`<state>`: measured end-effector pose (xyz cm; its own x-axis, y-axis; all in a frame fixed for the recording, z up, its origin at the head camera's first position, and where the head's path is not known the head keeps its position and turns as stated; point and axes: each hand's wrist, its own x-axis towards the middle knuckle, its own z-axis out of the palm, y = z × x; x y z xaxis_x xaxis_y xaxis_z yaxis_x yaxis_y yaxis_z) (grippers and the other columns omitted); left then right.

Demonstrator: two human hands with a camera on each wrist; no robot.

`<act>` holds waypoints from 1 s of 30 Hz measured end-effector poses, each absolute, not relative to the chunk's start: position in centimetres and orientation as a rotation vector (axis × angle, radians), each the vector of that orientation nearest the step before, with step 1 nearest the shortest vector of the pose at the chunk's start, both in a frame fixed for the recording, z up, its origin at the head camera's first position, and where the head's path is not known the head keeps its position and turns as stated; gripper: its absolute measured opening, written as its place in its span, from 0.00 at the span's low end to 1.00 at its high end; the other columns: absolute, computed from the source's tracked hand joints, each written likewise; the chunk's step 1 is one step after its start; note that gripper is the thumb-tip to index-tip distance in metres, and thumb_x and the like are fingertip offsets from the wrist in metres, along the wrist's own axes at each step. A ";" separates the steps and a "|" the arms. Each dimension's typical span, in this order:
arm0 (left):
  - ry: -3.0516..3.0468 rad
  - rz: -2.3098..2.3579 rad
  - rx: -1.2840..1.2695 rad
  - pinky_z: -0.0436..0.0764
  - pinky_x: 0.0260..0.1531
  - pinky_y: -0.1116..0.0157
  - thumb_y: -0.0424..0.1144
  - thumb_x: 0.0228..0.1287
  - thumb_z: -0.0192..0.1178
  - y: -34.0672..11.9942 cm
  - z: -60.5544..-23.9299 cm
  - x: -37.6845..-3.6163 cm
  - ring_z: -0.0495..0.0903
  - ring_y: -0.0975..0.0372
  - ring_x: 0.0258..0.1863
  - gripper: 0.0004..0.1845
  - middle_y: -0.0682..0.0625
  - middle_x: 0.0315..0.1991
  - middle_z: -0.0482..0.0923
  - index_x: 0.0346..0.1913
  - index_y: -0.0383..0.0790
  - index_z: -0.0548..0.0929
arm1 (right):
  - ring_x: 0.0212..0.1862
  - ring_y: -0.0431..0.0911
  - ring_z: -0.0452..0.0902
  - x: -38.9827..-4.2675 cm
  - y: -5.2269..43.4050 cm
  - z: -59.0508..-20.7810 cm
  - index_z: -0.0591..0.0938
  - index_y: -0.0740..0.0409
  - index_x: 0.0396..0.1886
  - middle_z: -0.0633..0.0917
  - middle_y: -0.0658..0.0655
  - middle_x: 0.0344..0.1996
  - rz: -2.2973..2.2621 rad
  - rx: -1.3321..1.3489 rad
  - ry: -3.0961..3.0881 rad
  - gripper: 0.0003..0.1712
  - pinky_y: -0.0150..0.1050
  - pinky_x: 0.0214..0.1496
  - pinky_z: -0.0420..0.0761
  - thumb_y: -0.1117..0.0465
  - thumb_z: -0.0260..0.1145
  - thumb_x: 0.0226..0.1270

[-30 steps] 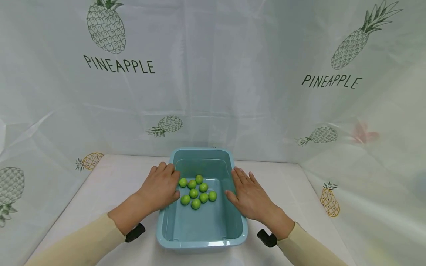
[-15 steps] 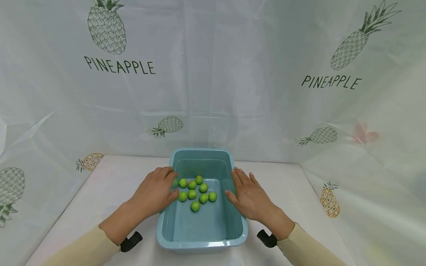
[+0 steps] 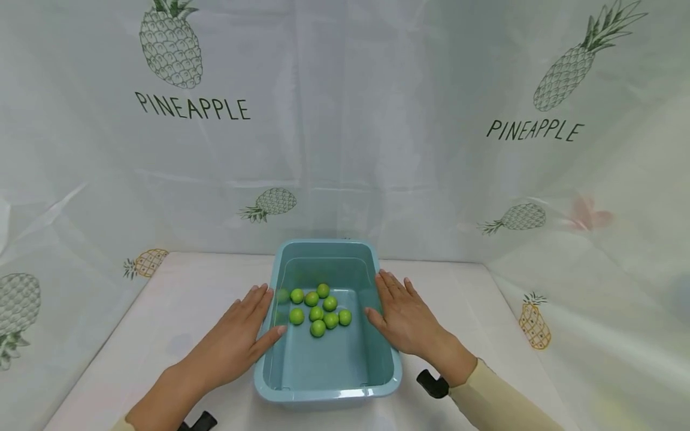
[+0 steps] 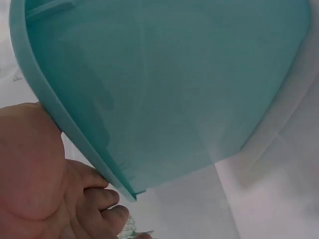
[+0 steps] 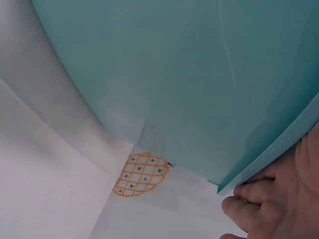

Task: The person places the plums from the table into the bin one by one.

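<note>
Basin (image 3: 326,383) holding green balls (image 3: 317,308), left hand (image 3: 237,344), right hand (image 3: 406,320) flanking rims

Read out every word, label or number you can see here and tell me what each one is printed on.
"PINEAPPLE": on the backdrop sheet, upper left, under a pineapple drawing.
"PINEAPPLE": same sheet, upper right, under another pineapple drawing.
The blue tub, the green balls and the wrist views show no text.

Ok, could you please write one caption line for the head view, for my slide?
Left hand and right hand rest flat on opposite rims of a teal tub holding small green balls.
</note>
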<state>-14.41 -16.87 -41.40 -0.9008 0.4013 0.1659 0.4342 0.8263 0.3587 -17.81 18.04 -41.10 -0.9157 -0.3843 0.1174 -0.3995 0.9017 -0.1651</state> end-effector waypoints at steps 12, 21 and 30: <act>-2.876 -0.629 -0.673 0.60 0.77 0.35 0.53 0.85 0.48 -15.9 -41.9 -14.4 0.54 0.40 0.83 0.38 0.32 0.82 0.55 0.80 0.24 0.59 | 0.84 0.64 0.53 -18.2 18.7 -40.9 0.59 0.72 0.82 0.61 0.69 0.82 0.301 0.640 -2.973 0.45 0.68 0.82 0.54 0.41 0.52 0.84; -2.865 -0.658 -0.674 0.58 0.77 0.34 0.53 0.86 0.47 -15.1 -42.2 -14.3 0.54 0.40 0.83 0.38 0.31 0.82 0.54 0.80 0.24 0.59 | 0.83 0.64 0.55 -18.2 19.6 -41.0 0.61 0.72 0.81 0.63 0.69 0.81 0.357 0.658 -2.942 0.44 0.70 0.81 0.56 0.43 0.56 0.83; -2.858 -0.552 -0.532 0.51 0.76 0.28 0.57 0.85 0.46 -17.0 -43.3 -14.8 0.52 0.40 0.84 0.32 0.38 0.83 0.57 0.80 0.40 0.69 | 0.76 0.64 0.70 -17.4 20.4 -42.1 0.69 0.67 0.78 0.76 0.67 0.73 0.364 0.542 -2.748 0.39 0.72 0.76 0.63 0.43 0.58 0.82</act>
